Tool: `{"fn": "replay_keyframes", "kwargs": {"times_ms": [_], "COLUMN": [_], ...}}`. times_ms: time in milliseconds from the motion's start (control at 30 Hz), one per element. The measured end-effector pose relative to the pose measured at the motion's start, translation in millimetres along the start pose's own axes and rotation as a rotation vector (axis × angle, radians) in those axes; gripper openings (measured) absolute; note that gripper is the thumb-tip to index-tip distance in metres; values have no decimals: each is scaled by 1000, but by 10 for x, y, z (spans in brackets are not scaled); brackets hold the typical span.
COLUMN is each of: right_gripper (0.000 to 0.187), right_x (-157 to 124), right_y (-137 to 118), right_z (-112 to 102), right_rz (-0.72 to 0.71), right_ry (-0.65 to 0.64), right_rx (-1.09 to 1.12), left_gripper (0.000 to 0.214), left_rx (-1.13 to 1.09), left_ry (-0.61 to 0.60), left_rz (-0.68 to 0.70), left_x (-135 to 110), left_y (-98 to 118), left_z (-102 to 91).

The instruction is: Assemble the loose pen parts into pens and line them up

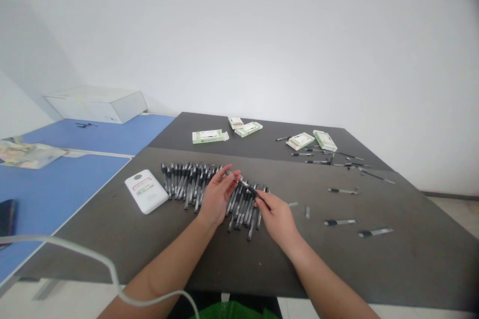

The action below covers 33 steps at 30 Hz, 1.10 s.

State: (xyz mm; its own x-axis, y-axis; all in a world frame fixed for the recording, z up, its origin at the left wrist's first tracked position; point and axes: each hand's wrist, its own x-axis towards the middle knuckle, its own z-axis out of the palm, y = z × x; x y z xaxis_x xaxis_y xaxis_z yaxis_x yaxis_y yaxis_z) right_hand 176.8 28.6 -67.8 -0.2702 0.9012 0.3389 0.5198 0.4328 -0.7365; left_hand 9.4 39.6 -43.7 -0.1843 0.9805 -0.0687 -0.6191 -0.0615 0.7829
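A long row of several black pens [194, 182] lies side by side on the dark grey table [337, 259]. My left hand [217, 194] and my right hand [277, 219] together hold one black pen [249, 188] just above the row's right end. The left fingers pinch its upper left end, and the right fingers pinch its lower right end. Both hands are closed on it.
A white power bank [145, 191] lies left of the row. Green and white pen boxes [208, 136] [325, 140] and loose pens [342, 191] are scattered at the back and right. A white cable [93, 259] crosses the lower left. A blue table [56, 179] stands at the left.
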Motion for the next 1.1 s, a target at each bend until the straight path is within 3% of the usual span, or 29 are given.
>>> {"fn": "replay_keyframes", "kwargs": {"times_ms": [233, 500, 733, 933, 1033, 1100], "right_gripper": [33, 33, 27, 24, 31, 37], "right_x": [-9, -15, 12, 31, 253, 494], "right_y": [-10, -11, -54, -70, 76, 228], "right_z": [0, 81, 131, 30, -159, -289], "right_rz": [-20, -30, 22, 83, 79, 84], "right_ry": [-36, -8, -14, -23, -6, -84], "right_rx": [-88, -132, 31, 159, -5, -289], "left_gripper": [33, 32, 32, 47, 47, 43], "left_rx": [42, 344, 460, 366, 391, 422], "left_ry": [-23, -91, -180, -245, -164, -66], "left_rz": [-42, 24, 87, 92, 167, 216], "left_x": [-27, -90, -110, -132, -78, -23], "left_y": [-37, -93, -55, -32, -34, -38], "left_z": [14, 57, 50, 81, 42, -12]}}
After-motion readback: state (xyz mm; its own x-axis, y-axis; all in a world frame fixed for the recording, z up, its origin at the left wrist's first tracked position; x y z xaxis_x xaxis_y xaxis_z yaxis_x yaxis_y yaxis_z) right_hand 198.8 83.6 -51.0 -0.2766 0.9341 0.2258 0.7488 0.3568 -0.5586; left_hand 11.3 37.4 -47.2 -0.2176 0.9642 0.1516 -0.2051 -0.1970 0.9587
